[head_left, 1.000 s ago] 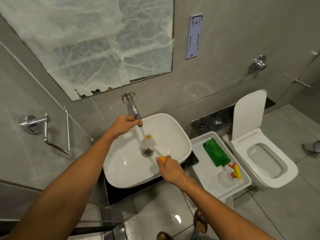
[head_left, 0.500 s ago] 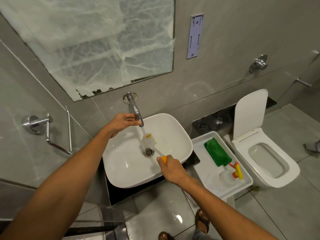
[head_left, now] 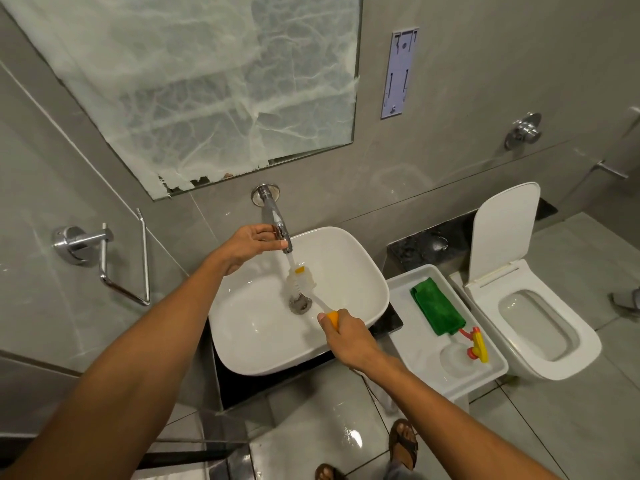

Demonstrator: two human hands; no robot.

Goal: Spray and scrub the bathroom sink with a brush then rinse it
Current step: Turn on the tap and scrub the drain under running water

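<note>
- Right hand (head_left: 349, 336), lower centre of frame, fingers wrapped tight round the orange grip of the scrub brush (head_left: 302, 279).
- Brush long axis runs from that grip up and left; white bristle head sits just above the drain (head_left: 300, 304), directly under the water stream.
- Left hand (head_left: 247, 245), centre frame, fingers half curled round the tip of the wall faucet (head_left: 275, 216), thumb under the spout; looks like it is working the tap, exact contact hard to tell.
- White basin sink (head_left: 356, 271) in centre frame; brush head is inside the bowl, near the back half.
- Key relation: brush head lies between both hands, up-left of the right fingers, down-right of the left; the right hand alone steers it.
- Judgement: rinsing stage, bowl sweep likely next.
- White tray (head_left: 415, 344) right of the sink holds green cloth (head_left: 437, 306) and spray bottle (head_left: 464, 355), untouched.
</note>
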